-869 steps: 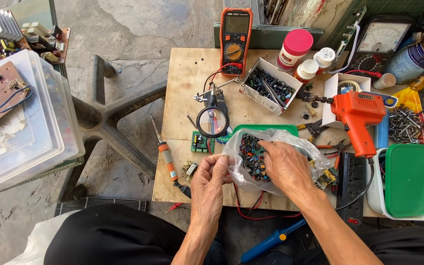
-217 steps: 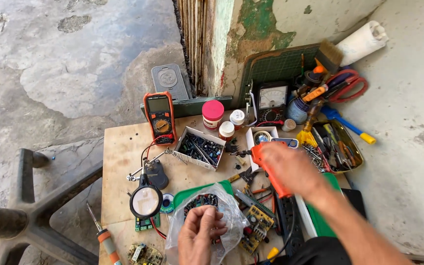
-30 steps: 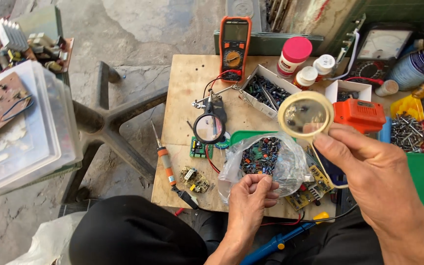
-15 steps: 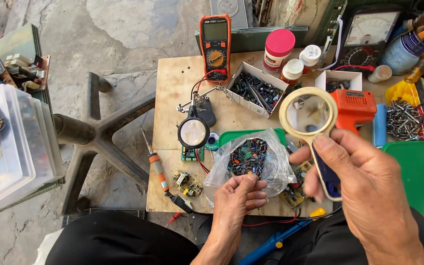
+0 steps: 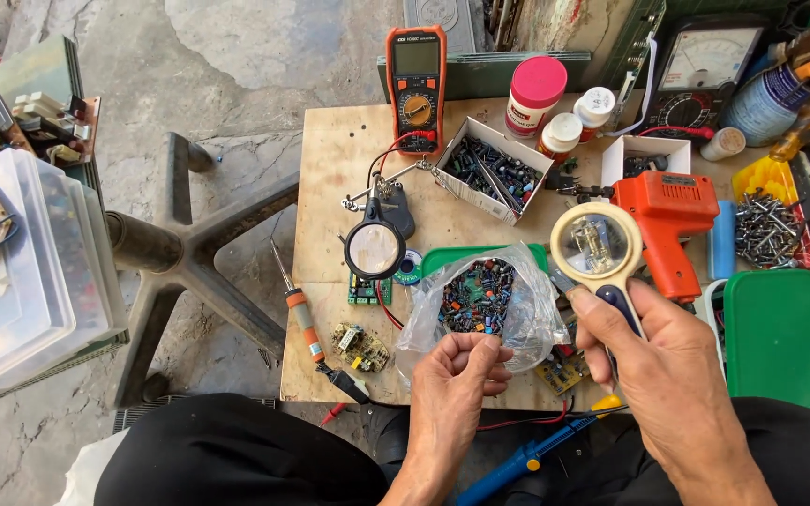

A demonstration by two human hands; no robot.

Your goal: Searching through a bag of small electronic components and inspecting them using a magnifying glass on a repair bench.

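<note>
Clear plastic bag (image 5: 480,300) edge pinched by left hand (image 5: 461,379) fingers; right hand (image 5: 667,365) grips magnifier (image 5: 597,248).

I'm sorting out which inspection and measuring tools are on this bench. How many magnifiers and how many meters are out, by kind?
Handheld magnifying glass, held in the right hand: 1
Stand magnifier on the helping-hands clamp: 1
Digital multimeter, orange: 1
Analog needle meter: 1
Total: 4
The left hand pinches the clear bag of components.
</note>
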